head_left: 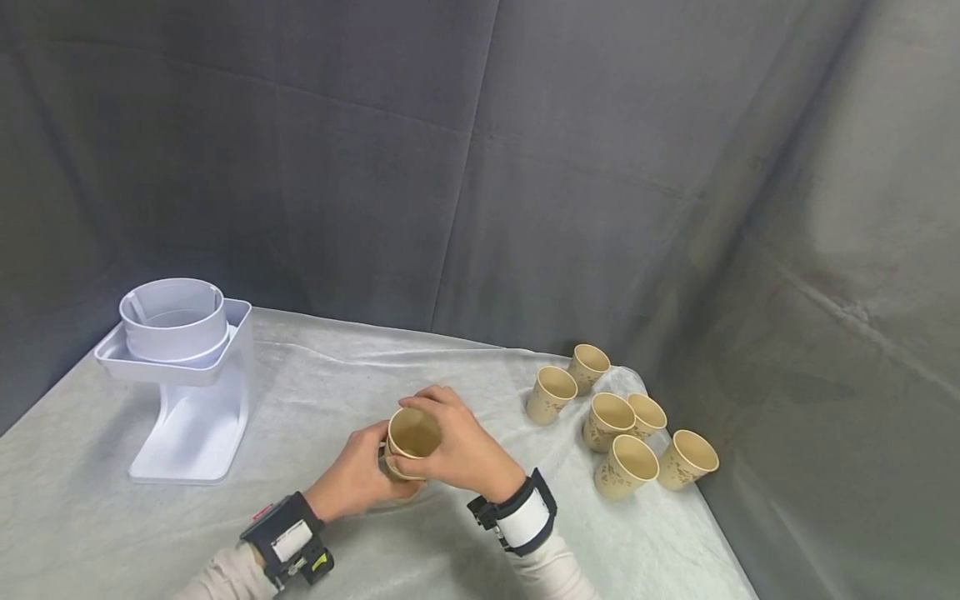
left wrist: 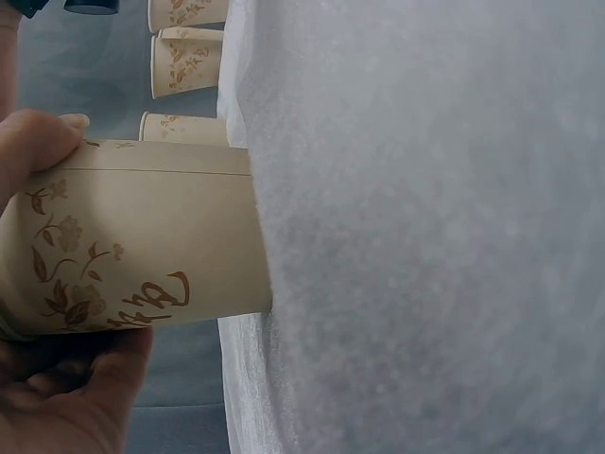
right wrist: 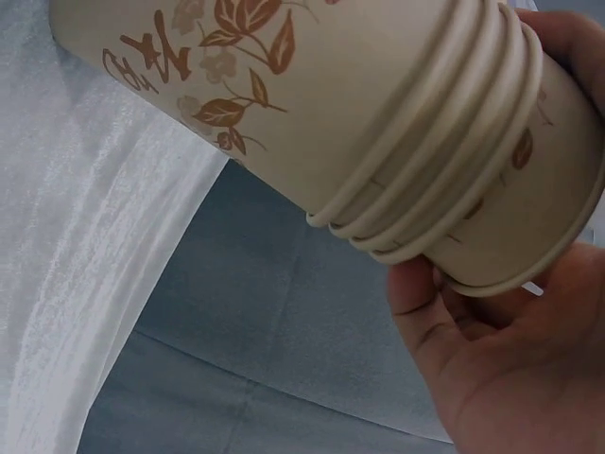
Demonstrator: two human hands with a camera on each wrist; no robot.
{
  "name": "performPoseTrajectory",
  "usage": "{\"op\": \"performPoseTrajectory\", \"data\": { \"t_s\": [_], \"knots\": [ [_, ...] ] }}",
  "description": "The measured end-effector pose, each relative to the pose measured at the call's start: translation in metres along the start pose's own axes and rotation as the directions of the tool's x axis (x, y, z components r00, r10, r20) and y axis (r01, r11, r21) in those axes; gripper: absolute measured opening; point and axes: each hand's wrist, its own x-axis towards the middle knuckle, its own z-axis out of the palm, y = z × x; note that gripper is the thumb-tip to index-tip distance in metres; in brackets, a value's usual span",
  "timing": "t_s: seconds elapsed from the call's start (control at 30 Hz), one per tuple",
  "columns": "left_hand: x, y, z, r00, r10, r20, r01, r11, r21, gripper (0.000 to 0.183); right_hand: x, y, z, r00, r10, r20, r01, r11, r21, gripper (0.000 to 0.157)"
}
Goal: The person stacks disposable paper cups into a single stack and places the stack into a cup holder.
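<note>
A stack of beige paper cups (right wrist: 321,104) with brown leaf print stands on the cloth in front of me, several rims showing close together. My left hand (head_left: 358,477) grips the stack from the left; in the left wrist view its thumb lies on one side of a cup (left wrist: 161,236) and its fingers on the other. The top cup (head_left: 414,433) sticks up partway out of the stack, its mouth facing up. With thumb and fingers on either side near the rim, my right hand (head_left: 467,450) holds that top cup. The palm side of the left hand is mostly hidden.
At the left stands a white plastic stand (head_left: 161,374) with a round open holder (head_left: 176,343) on top and a flat base. Several single paper cups (head_left: 617,479) stand upright at the right, near the table edge. Grey curtains (head_left: 360,167) hang behind and to the right.
</note>
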Motion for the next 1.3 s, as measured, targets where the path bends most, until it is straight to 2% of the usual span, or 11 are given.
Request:
{"op": "performPoseTrajectory", "data": {
  "t_s": [0.27,0.47,0.8,1.07,1.3],
  "knots": [
    [0.0002,-0.0034,-0.0004,1.000,0.008,0.014,-0.007,0.999,-0.039,0.062,-0.0001,-0.0005,0.0030,1.000,-0.003,0.007,0.003,1.000,-0.008,0.067],
    [-0.0016,-0.0041,-0.0025,1.000,0.019,0.013,-0.019,1.000,-0.018,0.060,0.0014,-0.0017,0.0039,0.999,-0.016,0.028,0.016,1.000,-0.008,0.065],
    [0.0007,-0.0032,-0.0028,0.999,0.038,0.019,-0.038,0.999,-0.008,0.060,0.0008,-0.0008,0.0008,0.995,0.007,0.102,-0.002,0.999,-0.049,0.065],
    [0.0010,-0.0018,-0.0007,1.000,0.022,0.015,-0.022,1.000,-0.007,0.057,-0.0010,-0.0010,0.0018,0.993,0.031,0.110,-0.027,0.999,-0.039,0.067],
    [0.0000,-0.0028,-0.0008,0.999,0.040,0.014,-0.040,0.999,0.005,0.056,-0.0021,-0.0006,0.0032,0.993,0.022,0.116,-0.017,0.999,-0.043,0.067]
  ]
}}
